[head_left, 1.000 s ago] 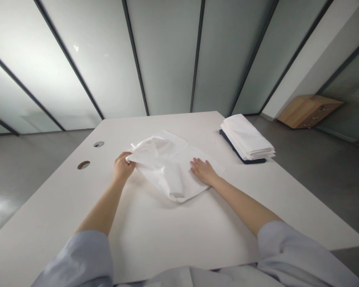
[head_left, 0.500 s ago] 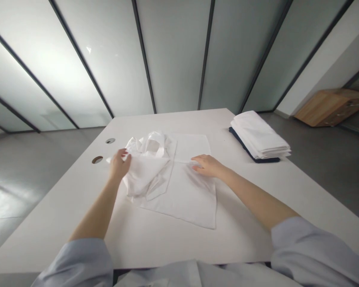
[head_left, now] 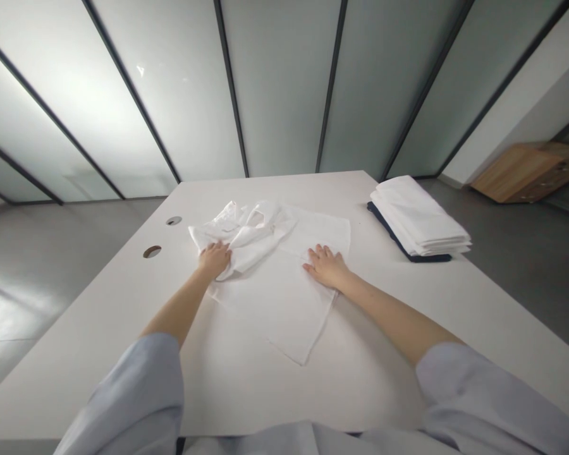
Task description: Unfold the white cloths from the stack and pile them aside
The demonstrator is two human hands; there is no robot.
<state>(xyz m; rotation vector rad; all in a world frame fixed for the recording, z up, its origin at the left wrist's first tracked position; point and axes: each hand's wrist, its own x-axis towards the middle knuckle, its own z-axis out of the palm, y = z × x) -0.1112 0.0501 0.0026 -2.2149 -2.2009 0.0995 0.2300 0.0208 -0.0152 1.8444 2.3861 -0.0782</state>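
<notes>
1. Since half a second earlier, the left hand (head_left: 214, 260) had come inward onto the bunched part of the white cloth (head_left: 284, 300), and the cloth's near corner had shifted left.
2. The white cloth lay mid-table, flat on the right and crumpled at the far left. Its near-left edge almost vanished against the white table (head_left: 246, 398). The bunch was perhaps a second piece; white on white was hard to separate.
3. The left hand was palm down, fingers slightly spread; whether they pinched any cloth could not be told.
4. The right hand (head_left: 329, 266) lay open on the flat part, fingers spread, gripping nothing.
5. A folded white pile (head_left: 417, 212) hid most of the dark cloth (head_left: 429, 258) beneath it.
6. The wooden cabinet (head_left: 516, 169) was cut off at the right edge, its front blurred.
</notes>
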